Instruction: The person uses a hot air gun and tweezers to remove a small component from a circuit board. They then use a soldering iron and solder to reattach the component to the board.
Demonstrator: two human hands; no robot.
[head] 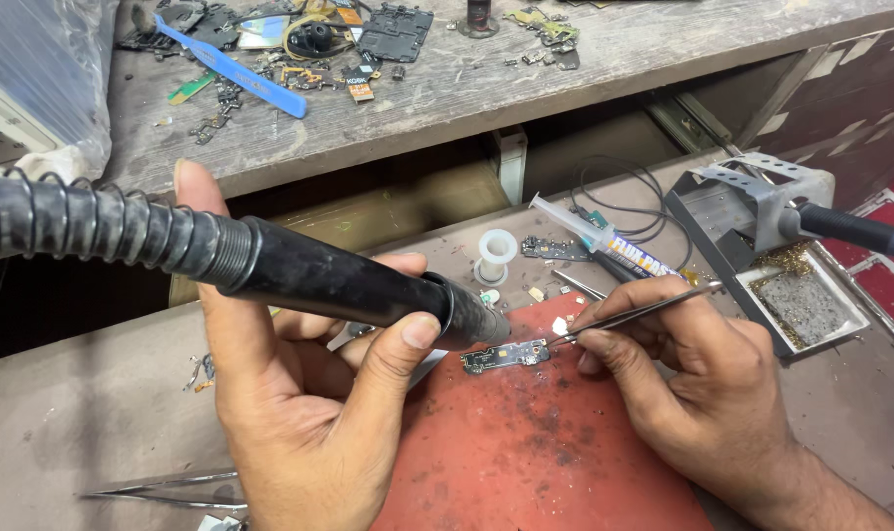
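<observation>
While the left hand [299, 393] grips a hot-air wand [349, 280], the right hand [693, 374] pinches tweezers [634, 315] over a scorched red mat [536, 442].

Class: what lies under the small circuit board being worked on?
The circuit board lies on a scorched red mat. The mat's left part is covered by the left hand.
</observation>
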